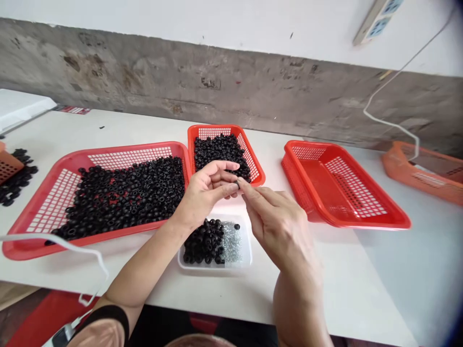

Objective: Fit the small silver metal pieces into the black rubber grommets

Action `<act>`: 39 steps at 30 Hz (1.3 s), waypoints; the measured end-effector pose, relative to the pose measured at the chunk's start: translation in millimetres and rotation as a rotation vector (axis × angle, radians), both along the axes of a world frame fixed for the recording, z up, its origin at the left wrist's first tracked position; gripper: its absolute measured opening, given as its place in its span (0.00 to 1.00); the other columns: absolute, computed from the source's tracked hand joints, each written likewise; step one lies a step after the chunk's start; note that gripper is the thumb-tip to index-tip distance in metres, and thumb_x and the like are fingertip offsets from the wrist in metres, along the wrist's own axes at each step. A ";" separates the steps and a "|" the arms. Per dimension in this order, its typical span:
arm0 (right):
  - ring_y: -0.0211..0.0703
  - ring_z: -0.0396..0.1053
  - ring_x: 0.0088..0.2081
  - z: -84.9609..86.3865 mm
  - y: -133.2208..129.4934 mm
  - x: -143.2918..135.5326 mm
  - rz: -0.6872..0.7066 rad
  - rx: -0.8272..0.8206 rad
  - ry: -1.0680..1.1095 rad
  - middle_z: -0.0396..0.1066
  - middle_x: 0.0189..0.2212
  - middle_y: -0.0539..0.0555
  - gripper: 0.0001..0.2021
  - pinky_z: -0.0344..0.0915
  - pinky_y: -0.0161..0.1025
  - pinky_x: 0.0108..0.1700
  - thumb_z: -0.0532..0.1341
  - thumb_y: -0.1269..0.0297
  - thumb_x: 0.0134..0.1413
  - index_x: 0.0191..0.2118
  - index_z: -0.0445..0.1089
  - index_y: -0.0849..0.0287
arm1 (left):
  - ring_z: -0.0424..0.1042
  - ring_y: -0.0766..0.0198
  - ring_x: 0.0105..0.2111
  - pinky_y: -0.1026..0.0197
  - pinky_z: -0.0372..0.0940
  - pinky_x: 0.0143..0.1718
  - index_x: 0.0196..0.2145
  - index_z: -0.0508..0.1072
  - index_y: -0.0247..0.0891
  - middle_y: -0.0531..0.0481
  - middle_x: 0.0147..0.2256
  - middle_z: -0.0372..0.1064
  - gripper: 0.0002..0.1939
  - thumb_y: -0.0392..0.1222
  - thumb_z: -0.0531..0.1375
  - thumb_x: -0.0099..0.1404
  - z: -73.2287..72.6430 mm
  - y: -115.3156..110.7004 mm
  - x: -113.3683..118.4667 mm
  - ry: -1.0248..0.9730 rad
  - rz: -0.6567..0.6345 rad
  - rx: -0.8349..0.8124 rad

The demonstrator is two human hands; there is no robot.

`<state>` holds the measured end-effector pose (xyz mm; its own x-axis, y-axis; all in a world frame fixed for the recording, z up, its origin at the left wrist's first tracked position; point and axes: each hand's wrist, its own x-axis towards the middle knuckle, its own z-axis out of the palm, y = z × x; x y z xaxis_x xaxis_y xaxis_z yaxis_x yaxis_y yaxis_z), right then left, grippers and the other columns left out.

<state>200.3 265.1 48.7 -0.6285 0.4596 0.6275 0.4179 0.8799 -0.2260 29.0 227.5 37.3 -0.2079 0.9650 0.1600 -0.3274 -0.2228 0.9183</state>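
Observation:
My left hand [213, 185] pinches a small black ring-like part [237, 184] between thumb and fingers, above a clear plastic tray. The fingertips of my right hand [269, 212] close on the same spot from the right; whatever else they hold is too small to make out. In the clear tray [184, 266] below, black parts [206, 241] fill the left side and small shiny clear pieces [232, 243] the right, with one black part lying on them. Behind my hands, a red basket [258, 173] holds many black parts.
A large red basket [27, 248] of black parts stands left. To the right are a red basket [318, 178] with nothing visible inside and an orange basket [415, 180]. White cables hang at lower left and right. A wall runs behind.

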 end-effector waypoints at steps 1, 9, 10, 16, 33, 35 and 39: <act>0.42 0.75 0.38 -0.3 -2.7 -1.8 -0.011 -0.001 -0.005 0.78 0.39 0.55 0.20 0.69 0.41 0.43 0.54 0.75 0.67 0.62 0.68 0.58 | 0.74 0.68 0.30 0.66 0.67 0.32 0.45 0.77 0.38 0.50 0.35 0.77 0.15 0.36 0.71 0.59 0.7 0.0 -1.6 0.003 0.008 -0.003; 0.39 0.73 0.32 -8.0 12.3 -7.8 -0.075 -0.380 -0.035 0.77 0.36 0.52 0.12 0.67 0.36 0.36 0.57 0.67 0.66 0.51 0.73 0.58 | 0.74 0.71 0.28 0.68 0.68 0.31 0.37 0.81 0.39 0.52 0.34 0.77 0.06 0.37 0.71 0.59 14.0 -6.5 -14.3 -0.076 0.043 0.077; 0.40 0.73 0.32 -11.7 14.8 -11.1 -0.048 -0.393 -0.188 0.77 0.34 0.52 0.09 0.65 0.36 0.36 0.57 0.69 0.65 0.44 0.75 0.58 | 0.74 0.71 0.28 0.68 0.68 0.32 0.36 0.81 0.39 0.52 0.34 0.77 0.06 0.38 0.71 0.59 15.1 -7.0 -15.1 -0.097 0.043 0.082; 0.41 0.69 0.30 -35.5 8.9 -40.0 0.151 -0.479 -0.830 0.76 0.29 0.53 0.10 0.51 0.37 0.29 0.59 0.76 0.59 0.35 0.77 0.58 | 0.73 0.69 0.28 0.65 0.69 0.32 0.36 0.78 0.39 0.52 0.34 0.77 0.08 0.40 0.71 0.58 19.9 -11.3 -12.2 -0.133 0.019 0.023; 0.44 0.73 0.37 -57.2 3.6 -53.8 0.286 -0.612 -0.912 0.77 0.34 0.52 0.12 0.59 0.35 0.36 0.65 0.76 0.53 0.41 0.79 0.54 | 0.73 0.68 0.29 0.62 0.68 0.34 0.37 0.80 0.39 0.52 0.35 0.77 0.10 0.42 0.72 0.58 21.1 -14.8 -12.0 -0.172 -0.010 0.018; 0.44 0.72 0.35 -59.9 4.3 -54.6 0.285 -0.605 -0.905 0.77 0.31 0.52 0.12 0.57 0.36 0.34 0.64 0.77 0.52 0.38 0.79 0.55 | 0.72 0.68 0.29 0.62 0.68 0.34 0.37 0.80 0.39 0.52 0.35 0.77 0.10 0.42 0.72 0.58 21.3 -14.4 -11.4 -0.174 -0.010 0.008; 0.41 0.69 0.30 -56.2 8.0 -55.1 0.309 -0.680 -0.885 0.75 0.27 0.51 0.08 0.55 0.35 0.30 0.64 0.77 0.52 0.33 0.78 0.57 | 0.71 0.69 0.28 0.63 0.68 0.32 0.36 0.80 0.39 0.52 0.34 0.76 0.10 0.42 0.72 0.57 22.3 -14.0 -10.1 -0.181 -0.011 -0.003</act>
